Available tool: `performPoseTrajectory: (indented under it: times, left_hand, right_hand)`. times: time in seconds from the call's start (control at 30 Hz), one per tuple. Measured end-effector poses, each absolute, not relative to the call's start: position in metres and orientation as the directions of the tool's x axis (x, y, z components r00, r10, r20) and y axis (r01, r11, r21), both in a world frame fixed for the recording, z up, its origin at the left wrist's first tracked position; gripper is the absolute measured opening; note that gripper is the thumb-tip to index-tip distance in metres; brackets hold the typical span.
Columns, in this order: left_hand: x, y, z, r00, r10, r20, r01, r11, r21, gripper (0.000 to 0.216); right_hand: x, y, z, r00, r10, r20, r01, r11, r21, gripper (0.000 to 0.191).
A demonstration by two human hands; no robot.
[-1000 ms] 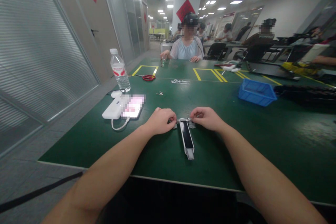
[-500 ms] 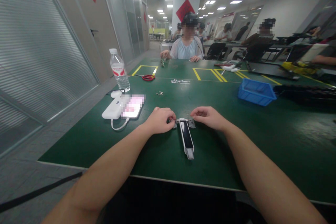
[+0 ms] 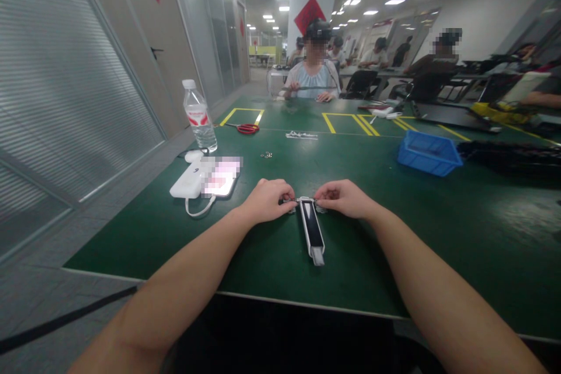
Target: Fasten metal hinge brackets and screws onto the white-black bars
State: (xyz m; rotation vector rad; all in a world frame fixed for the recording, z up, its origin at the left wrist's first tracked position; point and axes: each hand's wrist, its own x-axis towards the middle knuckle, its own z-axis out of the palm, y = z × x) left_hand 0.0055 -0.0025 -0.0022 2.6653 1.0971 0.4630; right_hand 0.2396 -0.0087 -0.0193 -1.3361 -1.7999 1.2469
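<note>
A long black and silver metal piece [image 3: 311,231] lies lengthwise on the green table [image 3: 394,234], its far end carrying a small crosswise bracket. My left hand [image 3: 266,201] is curled closed and pinches the left side of that far end. My right hand [image 3: 343,198] is also curled, its fingertips pinched on the right side of the same end. Both forearms rest over the table's near edge. What the fingertips grip beyond the piece itself is too small to make out.
To the left lie a white power bank [image 3: 188,182] with a cable, a phone [image 3: 221,178] and a water bottle [image 3: 199,117]. Red scissors [image 3: 248,128], small metal parts [image 3: 266,155] and a blue bin [image 3: 428,153] sit farther off. A person [image 3: 313,73] sits across the table.
My right hand lifted slightly off the piece's end half a second ago and has come back down onto it. The left hand stayed put. The person opposite raised their hands.
</note>
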Motion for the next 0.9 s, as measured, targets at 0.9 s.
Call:
performPoseTrajectory:
  times: [0.9]
  left_hand:
    - [0.0077,-0.0074,-0.0052,0.644,0.741,0.189,0.673,-0.666,0.320,0.018]
  right_hand:
    - [0.2404,-0.0062,-0.0258,-0.342,0.938,-0.052,0.397,0.095,-0.913,0.025]
